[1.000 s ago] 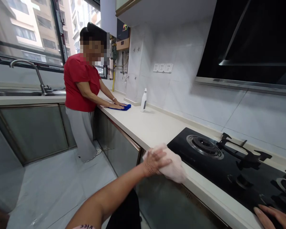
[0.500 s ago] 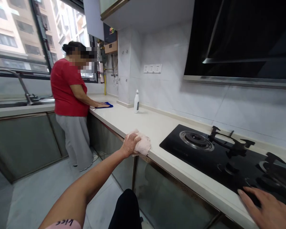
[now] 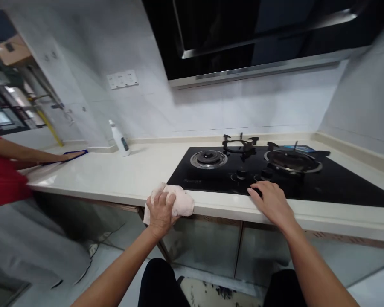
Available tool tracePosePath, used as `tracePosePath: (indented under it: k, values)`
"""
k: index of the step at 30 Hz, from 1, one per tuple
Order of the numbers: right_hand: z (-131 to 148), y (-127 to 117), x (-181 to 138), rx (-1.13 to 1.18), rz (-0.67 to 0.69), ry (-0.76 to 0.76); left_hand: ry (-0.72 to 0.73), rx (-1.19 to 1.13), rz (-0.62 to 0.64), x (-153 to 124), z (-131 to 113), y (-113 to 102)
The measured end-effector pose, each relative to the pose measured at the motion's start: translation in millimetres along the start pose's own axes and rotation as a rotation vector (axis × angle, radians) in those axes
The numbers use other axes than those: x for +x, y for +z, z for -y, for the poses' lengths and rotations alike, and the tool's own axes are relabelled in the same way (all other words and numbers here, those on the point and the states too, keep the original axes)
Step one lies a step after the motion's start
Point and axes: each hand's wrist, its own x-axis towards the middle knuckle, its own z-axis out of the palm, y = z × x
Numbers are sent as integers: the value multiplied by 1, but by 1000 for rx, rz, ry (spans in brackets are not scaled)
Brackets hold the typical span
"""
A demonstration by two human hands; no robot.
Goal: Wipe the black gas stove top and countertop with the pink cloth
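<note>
My left hand (image 3: 161, 212) is wrapped round a folded pale pink cloth (image 3: 183, 202), pressing it over the front edge of the white countertop (image 3: 137, 175). My right hand (image 3: 272, 200) lies on the counter edge, its fingers reaching the front border of the black gas stove (image 3: 310, 185). It holds nothing; the thumb is apart from the slightly bent fingers. Just beyond those fingers are the stove's knobs (image 3: 241, 174). The left burner (image 3: 208, 159) shows without a grate over it, and a loose black pan support (image 3: 240, 146) sits behind it.
A white bottle (image 3: 119, 139) stands on the counter near the wall. At far left a co-worker in a red top (image 3: 6, 183) presses a blue cloth (image 3: 75, 154) on the counter. Above the stove hangs a black range hood (image 3: 243, 42); cabinet doors (image 3: 205, 243) lie below.
My view has swung right, bringing the whole stove into sight. The pink cloth, still in my left hand, is along the counter edge nearer the stove. My right hand remains at the stove's front.
</note>
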Motion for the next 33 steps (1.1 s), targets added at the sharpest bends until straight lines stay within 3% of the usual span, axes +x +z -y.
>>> tracePosePath:
  k: [5, 10, 13, 16, 19, 24, 28, 33]
  values:
    - [5, -4, 3, 55, -4, 21, 133, -109, -20, 9, -78, -1]
    - [5, -9, 3, 154, -30, 21, 367, -237, -68, 26, -186, -6]
    - [-3, -11, 5, 233, -60, 96, 449, -258, -168, 36, -246, -13]
    - [-14, -13, 7, 287, -97, 192, 481, -247, -194, 43, -271, -22]
    - [-20, -11, 7, 314, -75, 196, 562, -268, -172, 44, -260, -33]
    - [-21, -6, 4, 307, -17, 146, 618, -291, -96, 42, -203, -42]
    - [-22, -3, 3, 298, 4, 135, 543, -253, -49, 38, -138, -35]
    - [-20, -1, 4, 301, 5, 117, 386, -198, -68, 22, -28, -16]
